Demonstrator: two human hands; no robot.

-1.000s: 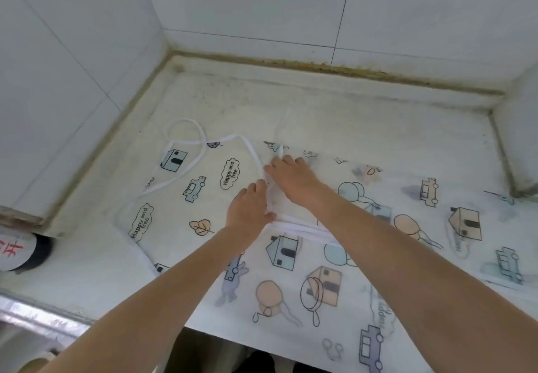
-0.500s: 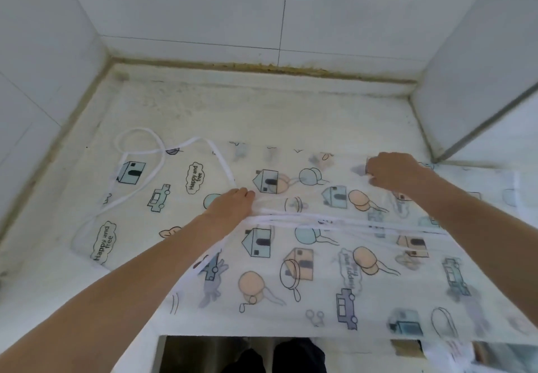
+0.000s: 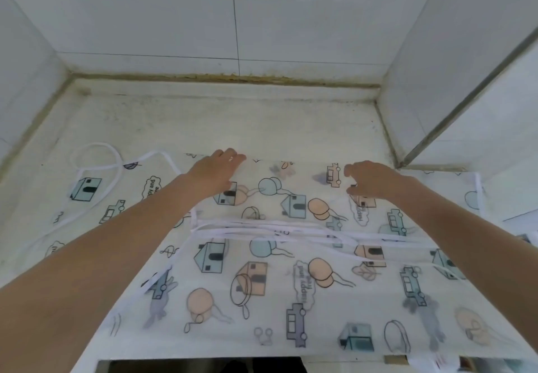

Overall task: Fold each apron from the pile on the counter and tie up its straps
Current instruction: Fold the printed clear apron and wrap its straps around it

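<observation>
A thin white apron (image 3: pixel 276 279) printed with houses, cars and rabbits lies spread flat on the pale counter (image 3: pixel 221 122). Its white neck strap (image 3: pixel 96 166) loops at the far left, and long white waist straps (image 3: pixel 291 231) run across its middle. My left hand (image 3: pixel 217 173) lies flat on the apron's far folded edge, fingers straight. My right hand (image 3: pixel 371 179) hovers over the same edge further right, its fingers loosely curled just above the fabric. Whether it pinches the fabric is unclear.
Tiled walls enclose the counter at the back and left. A wall corner with a metal trim (image 3: pixel 465 102) juts in at the right. The counter's front edge (image 3: pixel 203 361) runs along the bottom, with a dark gap below it.
My left hand slid from the strap junction up to the far edge. My right hand moved left along that edge. The camera view tilted slightly right.
</observation>
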